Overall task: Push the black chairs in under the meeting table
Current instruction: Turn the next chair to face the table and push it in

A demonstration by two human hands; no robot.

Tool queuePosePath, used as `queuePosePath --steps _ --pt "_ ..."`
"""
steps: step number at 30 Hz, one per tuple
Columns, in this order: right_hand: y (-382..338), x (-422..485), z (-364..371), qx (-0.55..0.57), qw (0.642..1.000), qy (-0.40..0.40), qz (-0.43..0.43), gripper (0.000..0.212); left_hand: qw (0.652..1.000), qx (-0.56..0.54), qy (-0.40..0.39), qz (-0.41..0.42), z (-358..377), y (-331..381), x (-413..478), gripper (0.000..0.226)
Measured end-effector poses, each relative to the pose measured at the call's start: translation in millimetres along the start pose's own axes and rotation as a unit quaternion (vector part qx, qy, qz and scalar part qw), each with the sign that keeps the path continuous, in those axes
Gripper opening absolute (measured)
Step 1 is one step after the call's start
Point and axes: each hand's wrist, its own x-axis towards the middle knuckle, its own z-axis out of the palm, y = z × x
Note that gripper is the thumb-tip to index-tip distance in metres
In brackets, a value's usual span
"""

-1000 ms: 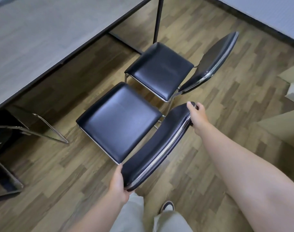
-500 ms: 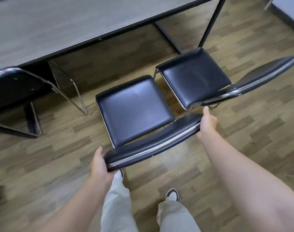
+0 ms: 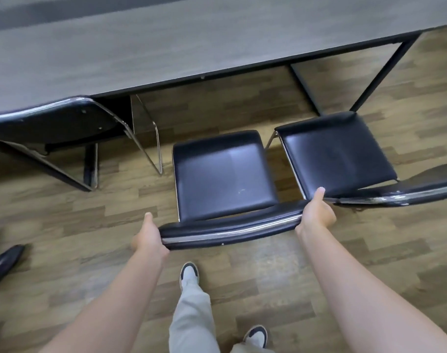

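Black chairs are the concern here, and the middle chair [image 3: 223, 174] stands just short of the meeting table [image 3: 166, 47], its seat fully out in the open. Left hand [image 3: 148, 238] wraps the near left end of its backrest [image 3: 232, 229], fingers curled under the padding; right hand [image 3: 316, 215] clamps the right end, thumb on top. A second chair [image 3: 337, 151] sits close beside it, toward the table's black leg [image 3: 380, 70], and the two backrests look nearly touching by the right hand. A third chair [image 3: 57, 121] is already tucked under the table edge. Likely trouble: a skewed push could lock the frames together or pinch the right thumb between the backrests. The third chair's chrome leg [image 3: 151, 146] stands close on the other side, so drifting that way could snag it.
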Motion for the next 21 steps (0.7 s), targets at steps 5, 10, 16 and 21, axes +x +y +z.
queuePosePath --steps 5,10,16,21 --pt "-12.2 1.0 36.8 -0.057 0.998 0.006 -0.016 0.050 0.999 0.001 0.037 0.020 28.8 25.2 -5.7 0.065" --pt "-30.2 -1.7 89.0 -0.082 0.996 -0.010 -0.033 0.052 0.998 0.010 0.052 0.035 60.8 59.0 7.1 0.070" --pt "-47.3 2.6 147.9 -0.084 0.995 -0.024 -0.054 0.052 0.998 0.008 0.062 0.024 101.5 98.2 30.2 0.067" --pt "-63.7 10.0 201.8 -0.076 0.995 -0.034 -0.063 0.049 0.998 0.003 0.063 0.027 137.8 130.5 53.4 0.065"
